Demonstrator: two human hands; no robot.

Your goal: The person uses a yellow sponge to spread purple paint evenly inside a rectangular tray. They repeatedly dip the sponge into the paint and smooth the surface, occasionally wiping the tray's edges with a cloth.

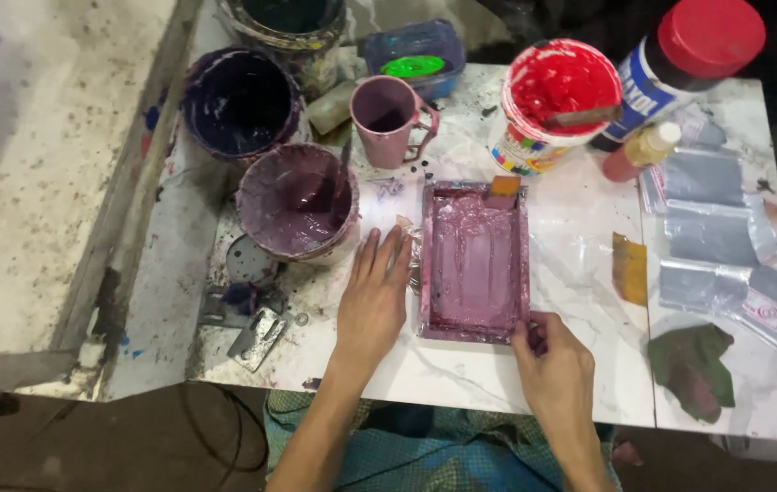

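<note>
White and paint-stained, the desk (461,374) carries everything. Nearest, the right hand (554,363) pinches the near right corner of a rectangular tray (473,261) filled with mauve paint, its grip narrow on the rim. The left hand (372,296) lies flat, fingers spread, just beside the tray's left wall, holding nothing. Left of it stands a bucket of mauve paint (297,200). Clear plastic packets (721,241) lie at the right. Farther back stand a mauve mug (388,107), a red paint tub (557,100) and a dark purple bucket (239,102).
</note>
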